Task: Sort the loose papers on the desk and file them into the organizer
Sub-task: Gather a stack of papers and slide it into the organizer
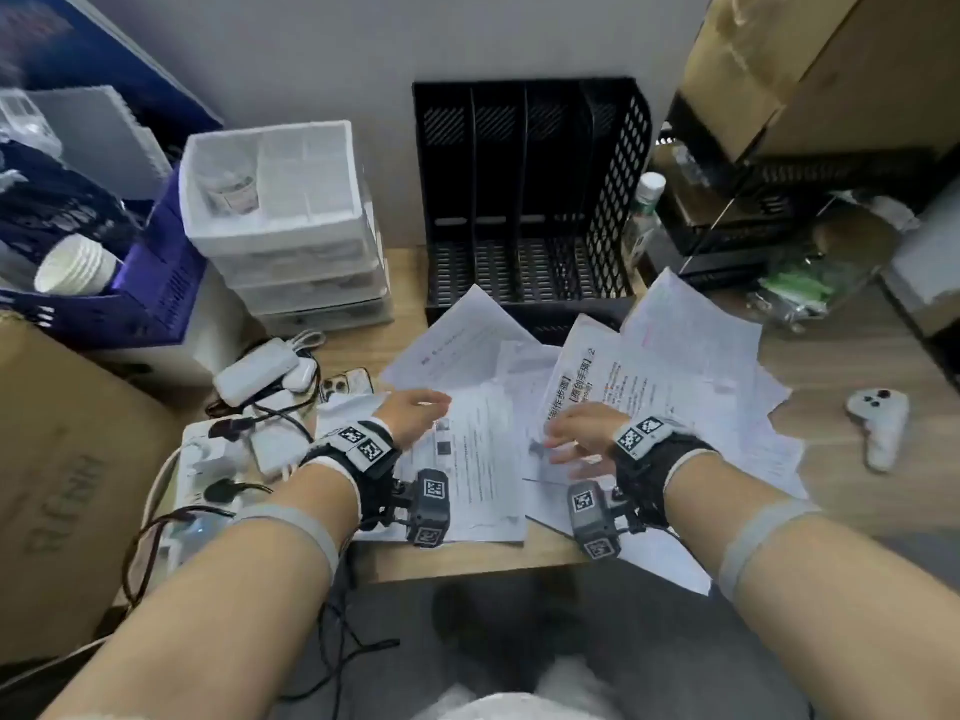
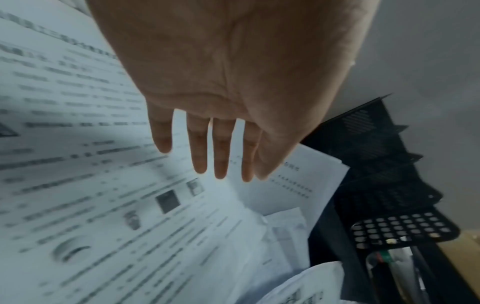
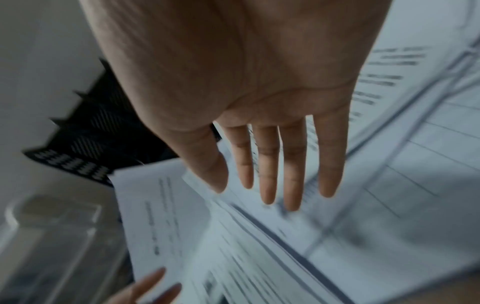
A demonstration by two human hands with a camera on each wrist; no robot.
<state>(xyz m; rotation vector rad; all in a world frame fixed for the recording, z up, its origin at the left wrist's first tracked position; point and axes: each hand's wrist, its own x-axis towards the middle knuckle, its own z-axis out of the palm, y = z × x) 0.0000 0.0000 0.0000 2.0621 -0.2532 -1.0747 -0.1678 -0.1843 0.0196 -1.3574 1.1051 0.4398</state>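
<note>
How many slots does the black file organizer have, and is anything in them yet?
4 slots in the black file organizer, side by side from left to right against the wall. All look empty; a loose paper overlaps its front lip.

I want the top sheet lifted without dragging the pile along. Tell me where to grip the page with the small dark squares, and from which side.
Take the page with the small dark squares by its near edge, which looks to overhang the desk front. Come from below and in front with the left hand, thumb on top. It lies flat, so its middle offers nothing to pinch.
</note>
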